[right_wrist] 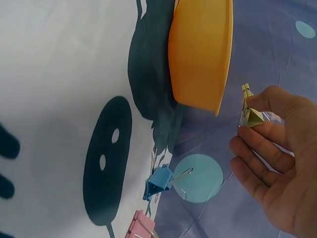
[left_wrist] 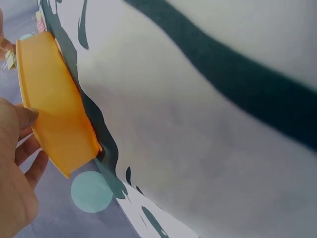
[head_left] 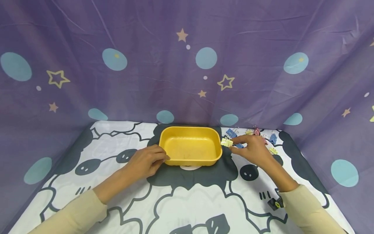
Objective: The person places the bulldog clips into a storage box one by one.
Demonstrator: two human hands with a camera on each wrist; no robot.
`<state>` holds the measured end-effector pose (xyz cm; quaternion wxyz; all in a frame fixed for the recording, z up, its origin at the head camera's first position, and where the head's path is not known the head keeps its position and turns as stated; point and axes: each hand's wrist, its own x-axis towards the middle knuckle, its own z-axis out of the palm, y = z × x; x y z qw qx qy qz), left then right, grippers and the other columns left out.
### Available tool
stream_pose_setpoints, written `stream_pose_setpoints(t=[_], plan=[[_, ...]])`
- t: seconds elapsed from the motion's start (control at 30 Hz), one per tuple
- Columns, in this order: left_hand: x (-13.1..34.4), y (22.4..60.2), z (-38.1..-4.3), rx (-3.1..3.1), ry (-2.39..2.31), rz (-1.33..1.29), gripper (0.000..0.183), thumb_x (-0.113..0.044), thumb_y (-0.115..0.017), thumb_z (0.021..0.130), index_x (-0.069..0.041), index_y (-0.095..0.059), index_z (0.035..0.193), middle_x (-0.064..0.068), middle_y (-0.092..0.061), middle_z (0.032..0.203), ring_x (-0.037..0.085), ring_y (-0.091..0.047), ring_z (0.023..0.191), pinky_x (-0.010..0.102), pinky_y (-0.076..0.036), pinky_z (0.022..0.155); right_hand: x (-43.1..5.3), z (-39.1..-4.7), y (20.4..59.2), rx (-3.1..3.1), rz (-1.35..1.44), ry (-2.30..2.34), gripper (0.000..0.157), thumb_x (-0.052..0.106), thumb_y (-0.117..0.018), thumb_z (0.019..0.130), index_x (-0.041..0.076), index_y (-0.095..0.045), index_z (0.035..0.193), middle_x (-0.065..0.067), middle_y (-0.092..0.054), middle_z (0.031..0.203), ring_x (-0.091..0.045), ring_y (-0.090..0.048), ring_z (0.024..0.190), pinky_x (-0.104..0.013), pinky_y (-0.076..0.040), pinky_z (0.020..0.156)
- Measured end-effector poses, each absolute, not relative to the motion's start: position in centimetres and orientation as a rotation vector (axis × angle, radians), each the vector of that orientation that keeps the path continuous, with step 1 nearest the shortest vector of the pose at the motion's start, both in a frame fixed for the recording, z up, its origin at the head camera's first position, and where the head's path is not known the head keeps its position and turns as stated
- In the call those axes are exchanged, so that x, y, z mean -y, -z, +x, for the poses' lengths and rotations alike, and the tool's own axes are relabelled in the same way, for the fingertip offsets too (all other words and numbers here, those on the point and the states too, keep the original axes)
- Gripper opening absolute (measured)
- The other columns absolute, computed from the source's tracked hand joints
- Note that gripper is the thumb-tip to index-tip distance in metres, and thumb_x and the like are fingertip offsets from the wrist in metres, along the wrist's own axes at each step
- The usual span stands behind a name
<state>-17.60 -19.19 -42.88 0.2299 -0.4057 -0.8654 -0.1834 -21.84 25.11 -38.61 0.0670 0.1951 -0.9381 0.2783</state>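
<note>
A yellow tray [head_left: 191, 162] stands on the patterned cloth near the purple backdrop. My left hand [head_left: 149, 160] grips its rim at the near left corner; in the left wrist view the thumb [left_wrist: 26, 117] lies on the outer wall and the other fingers reach over the rim. Between thumb and fingers my right hand [head_left: 253, 149] pinches a yellow binder clip [head_left: 226, 142], held just beside the tray's right rim. The right wrist view shows this yellow clip [right_wrist: 253, 117] above the rim's level, its metal handles partly hidden by the fingers.
Several binder clips lie behind and beside the right hand: a blue one [head_left: 231, 133], a red one [head_left: 256, 131], another blue one [head_left: 273, 138] and a yellow one [head_left: 273, 150]. The purple backdrop [head_left: 140, 81] rises right behind the tray.
</note>
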Motion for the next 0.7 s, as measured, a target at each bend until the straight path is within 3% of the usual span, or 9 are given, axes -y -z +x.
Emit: stream_pose_setpoints(t=[0.33,0.47,0.7], plan=[[19.2,42.9,-17.8,2.316,0.395,-1.227,0.037,0.006,-0.088,0.087,-0.019,-0.086,0.114,-0.003,-0.078,0.107,0.019,-0.069,0.1,0.036,-0.062,0.086,-24.4,-21.9,38.3,2.802,0.619,-0.833,0.031,0.026,-0.088,0.097,0.009,-0.088,0.122,-0.011,-0.088,0.116,-0.038,-0.081,0.115,-0.065,-0.064,0.1],[19.1,43.0,-17.8,2.319,0.327,-1.259,0.045,0.006,-0.086,0.086,-0.023,-0.085,0.12,-0.002,-0.078,0.11,0.022,-0.068,0.106,0.041,-0.06,0.093,-24.1,-21.9,38.2,2.789,0.641,-0.846,0.029,0.025,-0.088,0.097,0.009,-0.088,0.121,-0.011,-0.088,0.115,-0.037,-0.082,0.113,-0.064,-0.064,0.1],[18.8,43.0,-17.5,2.352,0.265,-1.258,0.061,0.008,-0.085,0.086,-0.032,-0.082,0.132,-0.003,-0.076,0.113,0.022,-0.064,0.105,0.043,-0.058,0.093,-23.5,-21.8,38.1,2.764,0.682,-0.852,0.028,0.023,-0.089,0.096,0.01,-0.089,0.121,-0.01,-0.088,0.113,-0.035,-0.083,0.11,-0.062,-0.066,0.098]])
